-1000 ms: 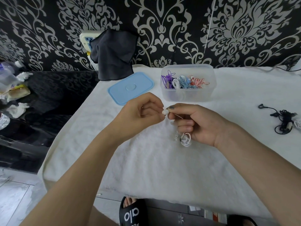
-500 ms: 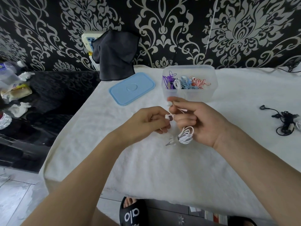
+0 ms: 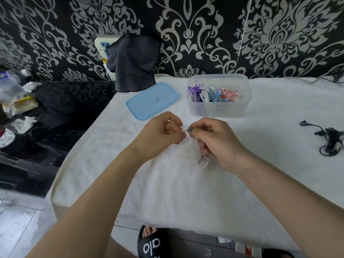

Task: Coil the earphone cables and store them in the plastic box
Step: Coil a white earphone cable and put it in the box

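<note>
Just in front of the plastic box (image 3: 217, 108), above the towel-covered bench (image 3: 186, 192), both hands work on one white earphone cable (image 3: 202, 162). The right hand (image 3: 217, 144) has its fingers curled round the bundle, with a small loop and what looks like the plug hanging out below the palm, while its thumb and forefinger pinch the loose end up top. The left hand (image 3: 162, 133) meets it there, fingers bent in and pinching the same short stretch of wire; the earbud tips themselves are too small to make out. The likely trouble is the bundle: it is held only by the lower fingers, so if they ease off while the end is being tucked, the loops could spring open and the winding would need redoing. Pulling the end too hard between the two pinches could also cinch the coil into a knot or strain the thin wire. The box, behind the hands, already holds purple, white, blue and red coils, so a loosely finished one dropped in may snag on them. The blue lid (image 3: 152, 101) lies flat to the left of the box, out of the way. Well to the right of the box a tangled black earphone cable (image 3: 329, 140) waits on the bench, not yet coiled.
</note>
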`<act>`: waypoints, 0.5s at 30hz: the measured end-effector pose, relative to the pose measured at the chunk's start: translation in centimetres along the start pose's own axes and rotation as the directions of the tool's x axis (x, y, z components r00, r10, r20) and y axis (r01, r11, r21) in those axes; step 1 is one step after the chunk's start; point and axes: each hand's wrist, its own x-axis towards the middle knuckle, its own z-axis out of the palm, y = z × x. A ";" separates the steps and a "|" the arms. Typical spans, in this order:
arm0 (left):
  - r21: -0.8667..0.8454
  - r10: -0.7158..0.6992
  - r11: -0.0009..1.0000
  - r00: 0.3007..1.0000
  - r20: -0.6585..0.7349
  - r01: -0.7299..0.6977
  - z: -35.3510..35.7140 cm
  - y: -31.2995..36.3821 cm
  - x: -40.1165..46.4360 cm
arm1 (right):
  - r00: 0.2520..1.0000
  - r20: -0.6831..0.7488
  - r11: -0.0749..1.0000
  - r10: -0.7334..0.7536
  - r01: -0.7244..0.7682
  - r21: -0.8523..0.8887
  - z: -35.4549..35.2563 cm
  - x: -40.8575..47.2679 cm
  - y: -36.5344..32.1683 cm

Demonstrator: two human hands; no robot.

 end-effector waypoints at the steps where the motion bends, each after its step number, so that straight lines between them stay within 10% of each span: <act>1: 0.048 -0.001 0.999 1.000 -0.022 0.002 -0.3 -0.2 0.1 | 1.000 -0.005 1.000 0.001 -0.001 0.024 0.0 0.1 0.0; 7: 0.518 0.065 0.853 0.973 -0.221 0.061 -2.6 -3.6 1.8 | 1.000 0.001 0.997 -0.002 0.002 0.077 0.2 0.5 -0.1; 15: 0.633 0.165 0.774 0.971 -0.175 -0.018 -1.0 -3.5 3.1 | 1.000 0.020 1.000 -0.012 0.011 0.022 -0.1 0.2 -0.3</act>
